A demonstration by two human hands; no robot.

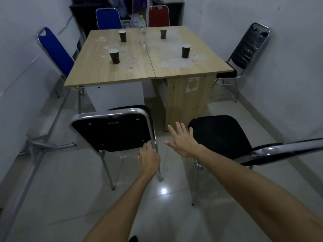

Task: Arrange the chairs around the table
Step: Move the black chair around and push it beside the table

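Chair w/ black padded back and chrome tube frame stands at near edge of light wooden table, left hand closed on its right back upright; right hand open, empty, beside it. Prob. light, stiff; slick chrome, so grip back frame.

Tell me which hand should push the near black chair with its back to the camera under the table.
Left. The left hand already grips that chair's chrome frame; the right hand hangs open, touching nothing.

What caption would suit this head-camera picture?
Left hand grips a black chair facing the table; right hand open.
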